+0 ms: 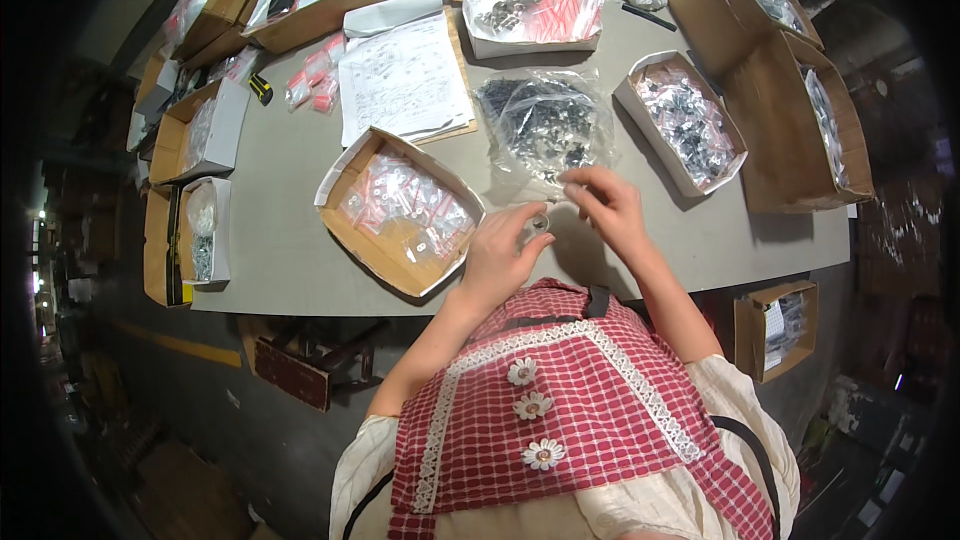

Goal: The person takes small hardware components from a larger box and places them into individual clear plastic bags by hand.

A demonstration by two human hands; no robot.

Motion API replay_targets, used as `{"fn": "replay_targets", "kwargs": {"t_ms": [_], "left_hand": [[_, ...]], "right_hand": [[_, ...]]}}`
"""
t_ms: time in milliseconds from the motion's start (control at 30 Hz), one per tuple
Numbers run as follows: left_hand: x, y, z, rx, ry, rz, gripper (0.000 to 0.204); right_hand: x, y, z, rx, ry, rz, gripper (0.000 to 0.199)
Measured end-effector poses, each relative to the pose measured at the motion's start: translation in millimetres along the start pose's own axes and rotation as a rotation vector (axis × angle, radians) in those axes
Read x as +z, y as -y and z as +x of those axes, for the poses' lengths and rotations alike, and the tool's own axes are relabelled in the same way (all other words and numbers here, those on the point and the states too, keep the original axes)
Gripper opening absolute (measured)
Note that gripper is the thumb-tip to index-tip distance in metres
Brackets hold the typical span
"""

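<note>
Close to the table's front edge, my left hand [497, 252] holds a small clear plastic bag [541, 224] between thumb and fingers; a small round part seems to show in it. My right hand [610, 208] is just to the right, its thumb and fingertips pinched together beside the mouth of a large clear bag [548, 125]. Whatever is in that pinch is too small to make out. Many small black and silvery metal parts fill the large bag. Left of my left hand stands an open cardboard box [345, 245] with small red-edged zip bags inside.
A white box of bagged dark parts [685, 125] stands on the right, beside tall cardboard cartons [790, 130]. At the back are a box of red-edged bags [535, 15] and papers on a clipboard [400, 80]. A yellow-black cutter [261, 89] and more boxes [205, 230] line the left.
</note>
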State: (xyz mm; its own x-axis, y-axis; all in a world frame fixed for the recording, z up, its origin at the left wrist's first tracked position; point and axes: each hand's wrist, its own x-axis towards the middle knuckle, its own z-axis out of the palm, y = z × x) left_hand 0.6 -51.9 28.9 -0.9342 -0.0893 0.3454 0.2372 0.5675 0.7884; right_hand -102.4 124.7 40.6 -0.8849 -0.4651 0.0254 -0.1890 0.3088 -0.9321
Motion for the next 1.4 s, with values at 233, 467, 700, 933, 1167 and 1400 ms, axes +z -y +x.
{"fn": "replay_targets", "kwargs": {"t_ms": [233, 467, 700, 933, 1167, 1400], "left_hand": [[-1.5, 2.3, -0.7, -0.003, -0.019, 0.031, 0.035], [-6.2, 1.0, -0.9, -0.056, -0.038, 0.045, 0.035], [-3.6, -0.5, -0.1, 0.008, -0.05, 0.043, 0.037], [-6.8, -5.5, 4.6, 0.061, -0.04, 0.078, 0.034], [-13.6, -1.1, 2.2, -0.629, 0.124, -0.748, 0.016], [-13.7, -2.4, 2.3, -0.544, 0.124, -0.65, 0.01]], "right_hand": [[37.6, -46.1, 40.9, -0.146, -0.004, -0.845, 0.021], [22.7, -53.4, 37.5, -0.138, 0.036, -0.483, 0.019], [2.9, 23.7, -7.9, -0.015, 0.109, 0.136, 0.015], [9.7, 29.3, -14.0, -0.299, 0.134, -0.149, 0.015], [6.5, 27.9, -12.7, 0.121, 0.244, 0.219, 0.013], [6.8, 30.3, -11.7, 0.276, 0.435, 0.38, 0.012]]}}
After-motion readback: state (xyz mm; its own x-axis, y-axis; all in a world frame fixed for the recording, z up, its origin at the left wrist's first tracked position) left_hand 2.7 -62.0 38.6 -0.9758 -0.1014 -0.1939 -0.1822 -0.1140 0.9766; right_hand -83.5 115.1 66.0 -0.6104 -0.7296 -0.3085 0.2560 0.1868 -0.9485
